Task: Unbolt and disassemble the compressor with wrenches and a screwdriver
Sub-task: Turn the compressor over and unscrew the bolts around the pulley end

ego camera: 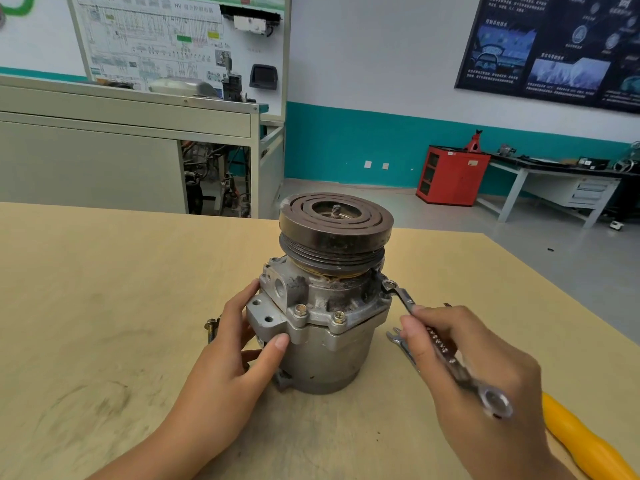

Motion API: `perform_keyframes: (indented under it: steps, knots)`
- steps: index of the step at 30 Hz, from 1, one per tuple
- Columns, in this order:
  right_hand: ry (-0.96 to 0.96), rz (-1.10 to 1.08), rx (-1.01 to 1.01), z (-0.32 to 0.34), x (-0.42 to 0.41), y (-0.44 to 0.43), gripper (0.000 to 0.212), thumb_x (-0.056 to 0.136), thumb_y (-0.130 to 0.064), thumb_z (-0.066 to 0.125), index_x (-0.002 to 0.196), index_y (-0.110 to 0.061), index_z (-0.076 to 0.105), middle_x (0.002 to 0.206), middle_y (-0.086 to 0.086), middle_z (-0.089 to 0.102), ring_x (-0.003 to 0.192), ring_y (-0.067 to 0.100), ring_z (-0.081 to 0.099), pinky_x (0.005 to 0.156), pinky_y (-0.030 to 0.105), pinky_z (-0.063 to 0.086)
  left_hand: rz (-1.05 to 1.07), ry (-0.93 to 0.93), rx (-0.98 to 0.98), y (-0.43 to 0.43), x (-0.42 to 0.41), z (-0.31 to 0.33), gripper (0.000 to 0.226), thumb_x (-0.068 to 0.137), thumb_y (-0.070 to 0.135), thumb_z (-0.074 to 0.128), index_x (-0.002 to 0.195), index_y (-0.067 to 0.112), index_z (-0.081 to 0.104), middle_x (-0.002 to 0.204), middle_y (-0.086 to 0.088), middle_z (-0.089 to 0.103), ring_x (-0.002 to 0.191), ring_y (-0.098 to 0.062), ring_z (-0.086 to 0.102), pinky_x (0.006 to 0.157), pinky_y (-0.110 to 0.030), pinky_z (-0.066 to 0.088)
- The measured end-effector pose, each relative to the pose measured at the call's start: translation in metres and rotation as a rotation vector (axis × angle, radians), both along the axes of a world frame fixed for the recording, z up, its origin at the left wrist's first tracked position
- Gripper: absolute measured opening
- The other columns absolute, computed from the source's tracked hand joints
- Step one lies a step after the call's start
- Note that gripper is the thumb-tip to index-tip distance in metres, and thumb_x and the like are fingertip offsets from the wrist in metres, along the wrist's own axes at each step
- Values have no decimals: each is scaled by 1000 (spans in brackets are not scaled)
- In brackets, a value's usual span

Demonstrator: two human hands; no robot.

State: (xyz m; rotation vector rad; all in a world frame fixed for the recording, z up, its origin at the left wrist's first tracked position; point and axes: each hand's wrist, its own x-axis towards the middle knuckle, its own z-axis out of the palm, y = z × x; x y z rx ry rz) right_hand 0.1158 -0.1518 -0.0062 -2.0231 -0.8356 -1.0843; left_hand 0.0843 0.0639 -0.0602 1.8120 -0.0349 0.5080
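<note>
An air-conditioning compressor point(329, 327) stands upright at the centre of a wooden workbench point(104, 289), clutch pulley point(334, 220) on top. The left hand point(239, 344) grips its housing at 9 o'clock, thumb pressed on the flange. The right hand point(460, 368) pinches a combination wrench point(440, 344), its far end at the housing's 3 o'clock side. A second wrench point(396, 337) lies beneath; loose bolts point(210, 329) lie at 9 o'clock, a yellow screwdriver handle point(581, 441) at 4 o'clock.
</note>
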Motion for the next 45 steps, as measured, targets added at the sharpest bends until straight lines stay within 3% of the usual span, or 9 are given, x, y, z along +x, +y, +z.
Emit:
perform_keyframes:
  steps: [4, 7, 12, 20, 25, 32, 35, 42, 45]
  knots:
    - [-5, -38, -67, 2, -3, 2, 27, 86, -28, 54, 78, -8, 70, 63, 1, 66, 53, 13, 60, 55, 20, 44, 4, -1, 4, 0, 0, 0, 69, 71, 51, 51, 135, 48, 28, 114, 40, 56, 110, 10, 55, 74, -1, 41]
    - [319, 110, 185, 13, -2, -2, 17, 86, -32, 61, 71, -26, 65, 61, -3, 66, 56, 9, 62, 52, 16, 45, 0, -1, 1, 0, 0, 0, 68, 72, 50, 52, 136, 48, 28, 114, 38, 57, 109, 8, 57, 74, -2, 42]
    - [627, 249, 521, 20, 25, -13, 25, 86, -1, 61, 65, -13, 65, 58, 6, 67, 49, 13, 61, 50, 11, 43, -3, -4, -2, 0, 0, 0, 69, 71, 51, 51, 136, 48, 27, 115, 38, 57, 110, 7, 57, 74, -2, 42]
    - [1023, 505, 857, 26, 62, -15, 15, 89, -1, 53, 78, -10, 52, 51, -2, 55, 46, 7, 51, 45, 16, 45, -4, -7, -2, -1, 1, 0, 67, 71, 51, 52, 133, 49, 28, 114, 36, 58, 110, 7, 57, 74, -2, 42]
    - [1084, 414, 854, 17, 86, 3, 19, 95, -9, 52, 77, -13, 51, 48, -5, 48, 44, 6, 43, 44, 18, 35, 3, -9, 8, 0, 1, -1, 70, 71, 54, 51, 136, 49, 27, 113, 39, 57, 107, 8, 58, 74, -3, 42]
    - [1035, 350, 698, 19, 106, 29, 37, 94, -12, 54, 58, -15, 51, 46, -7, 36, 46, 10, 32, 52, 27, 28, -5, -5, 3, 1, 1, -2, 72, 69, 58, 51, 137, 49, 25, 117, 37, 57, 111, 8, 56, 76, -4, 44]
    - [1000, 311, 655, 29, 109, 40, 34, 93, -11, 53, 60, -17, 50, 45, -9, 37, 41, 5, 34, 48, 23, 30, -4, 2, 2, 1, 1, -2, 72, 69, 60, 51, 136, 52, 24, 116, 38, 56, 110, 8, 56, 75, -5, 44]
    - [951, 358, 1065, 44, 96, 32, 25, 95, -18, 56, 72, -16, 47, 44, -8, 38, 43, 6, 36, 46, 19, 33, -13, 3, -7, 2, 2, -2, 71, 69, 60, 51, 135, 54, 24, 118, 37, 56, 111, 8, 56, 77, -5, 45]
    - [936, 359, 1065, 44, 79, 20, 24, 91, -18, 62, 71, -15, 49, 45, -8, 44, 43, 5, 41, 44, 17, 38, -11, 3, -7, 2, 2, -3, 71, 69, 60, 51, 135, 54, 24, 117, 38, 55, 110, 9, 56, 76, -5, 44]
